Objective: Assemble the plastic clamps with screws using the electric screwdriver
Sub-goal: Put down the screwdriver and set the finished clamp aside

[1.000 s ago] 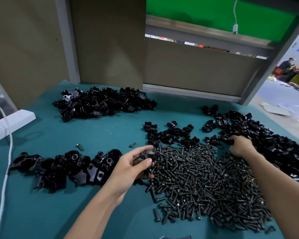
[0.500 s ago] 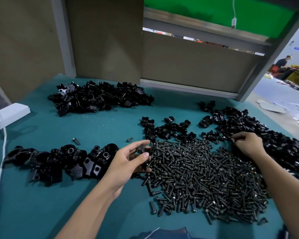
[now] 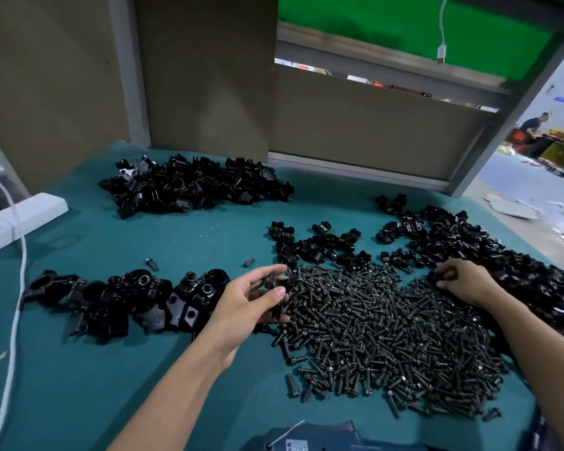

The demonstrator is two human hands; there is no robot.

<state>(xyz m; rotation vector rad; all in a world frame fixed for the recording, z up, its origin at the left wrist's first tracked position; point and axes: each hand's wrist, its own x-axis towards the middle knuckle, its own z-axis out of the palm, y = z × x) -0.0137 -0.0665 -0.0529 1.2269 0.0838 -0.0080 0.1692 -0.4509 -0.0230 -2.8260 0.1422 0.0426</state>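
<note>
A wide heap of dark screws point(image 3: 381, 333) covers the teal table point(image 3: 79, 385) in front of me. My left hand point(image 3: 248, 307) holds a small black clamp part point(image 3: 274, 283) between thumb and fingers at the heap's left edge. My right hand point(image 3: 463, 281) pinches a black clamp part point(image 3: 435, 277) at the near edge of the right-hand pile of clamp parts point(image 3: 469, 242). The blue body of the electric screwdriver point(image 3: 319, 439) shows at the bottom edge.
More black clamp piles lie at the back left point(image 3: 192, 183), centre point(image 3: 316, 245) and near left point(image 3: 124, 297). Two loose screws point(image 3: 152, 264) lie on the mat. A white cable point(image 3: 13, 320) runs down the left side beside a white block point(image 3: 17, 216). Brown panels close the back.
My right hand has drawn back slightly from the right pile with a part in its fingertips. My left hand keeps its clamp part in about the same place.
</note>
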